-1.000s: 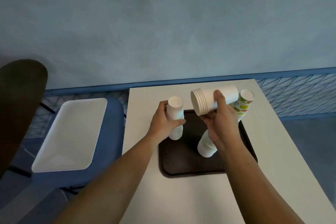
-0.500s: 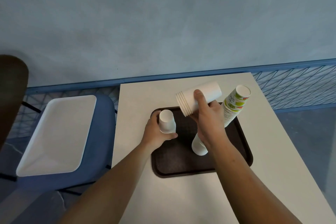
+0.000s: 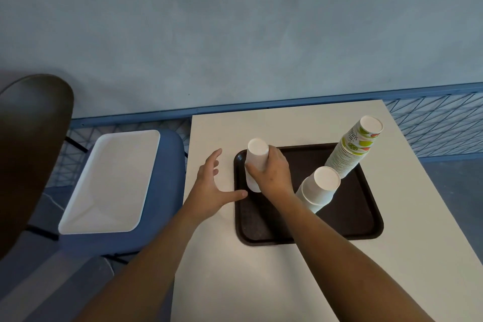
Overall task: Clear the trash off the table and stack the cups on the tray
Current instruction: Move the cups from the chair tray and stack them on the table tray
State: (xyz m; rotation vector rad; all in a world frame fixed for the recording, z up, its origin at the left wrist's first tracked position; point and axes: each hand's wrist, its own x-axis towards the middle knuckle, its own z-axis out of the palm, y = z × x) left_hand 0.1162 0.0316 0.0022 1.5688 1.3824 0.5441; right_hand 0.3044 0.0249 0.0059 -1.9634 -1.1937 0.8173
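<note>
A dark brown tray (image 3: 360,227) lies on the white table (image 3: 261,282). My right hand (image 3: 273,175) is closed around a stack of upside-down white cups (image 3: 257,155) standing at the tray's far left corner. My left hand (image 3: 211,191) hovers open just left of that stack, over the tray's left edge, holding nothing. A second short stack of white cups (image 3: 320,188) stands upside down in the tray's middle. A tall leaning stack of cups with a fruit print (image 3: 352,149) stands at the tray's far right corner.
A white rectangular bin (image 3: 109,180) rests on a blue seat (image 3: 167,191) left of the table. A dark chair back (image 3: 28,151) fills the far left. A blue mesh rail (image 3: 431,123) runs behind the table, under a grey wall.
My right hand has brought its sideways stack of white cups down upright over the cups my left hand held. My left hand has let go and opened.
</note>
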